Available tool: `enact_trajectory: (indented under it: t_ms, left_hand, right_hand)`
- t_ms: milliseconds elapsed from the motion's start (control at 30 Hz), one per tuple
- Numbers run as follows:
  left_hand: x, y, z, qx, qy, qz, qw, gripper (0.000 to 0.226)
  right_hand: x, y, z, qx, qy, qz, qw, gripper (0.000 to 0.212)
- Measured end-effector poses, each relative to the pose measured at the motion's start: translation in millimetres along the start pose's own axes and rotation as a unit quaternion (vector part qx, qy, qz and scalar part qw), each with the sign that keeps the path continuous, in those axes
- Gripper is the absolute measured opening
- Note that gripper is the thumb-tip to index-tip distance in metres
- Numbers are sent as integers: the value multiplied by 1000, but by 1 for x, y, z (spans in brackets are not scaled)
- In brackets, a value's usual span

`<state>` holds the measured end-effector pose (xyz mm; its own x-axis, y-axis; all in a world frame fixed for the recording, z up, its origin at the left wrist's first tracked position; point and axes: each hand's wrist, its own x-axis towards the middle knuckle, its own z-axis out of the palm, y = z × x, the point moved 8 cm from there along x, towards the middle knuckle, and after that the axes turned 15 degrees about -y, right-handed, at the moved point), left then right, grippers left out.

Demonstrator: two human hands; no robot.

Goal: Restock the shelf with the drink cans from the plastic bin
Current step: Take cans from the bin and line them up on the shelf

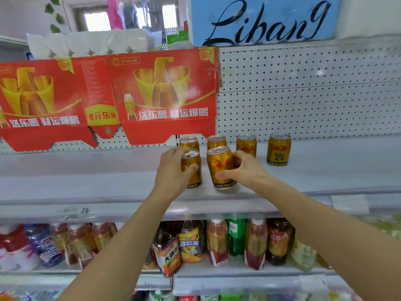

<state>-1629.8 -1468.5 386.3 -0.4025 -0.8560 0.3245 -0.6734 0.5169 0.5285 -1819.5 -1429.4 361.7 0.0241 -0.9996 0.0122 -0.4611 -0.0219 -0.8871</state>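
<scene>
A can [192, 168] is gripped by the left hand [171, 170], another can [221, 167] by the right hand [243, 168], seemingly being set on the shelf [86, 181]; release is called for next.

The pale shelf [86, 177] carries six gold drink cans [278, 148], two rows deep.

Glossy metal cans [219, 166] on a smooth, seemingly painted-metal shelf [86, 179], perforated backing [303, 94].
</scene>
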Motion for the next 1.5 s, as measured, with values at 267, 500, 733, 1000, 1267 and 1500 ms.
enact_trajectory:
  t_ms: [267, 500, 733, 1000, 1267, 1500]
  left_hand:
    - [6, -3, 3, 80, 13, 7, 997, 48]
    - [4, -6, 3, 71, 17, 3, 997, 52]
    - [-42, 54, 22, 167, 80, 82, 979, 78]
    - [-102, 147, 147, 169, 7, 136, 976, 72]
    - [-148, 243, 294, 135, -106, 160, 972, 64]
    - [-197, 321, 447, 89, -227, 139, 960, 63]
  right_hand:
    - [20, 14, 3, -2, -11, 33, 999, 65]
    - [17, 13, 6, -47, -33, 38, 998, 71]
    - [-43, 3, -23, -264, 60, -59, 961, 80]
    - [-173, 65, -80, -412, 169, -96, 890, 54]
    - [-285, 195, -154, -457, 129, -20, 880, 50]
    - [-388, 338, -231, -410, 92, 97, 902, 47]
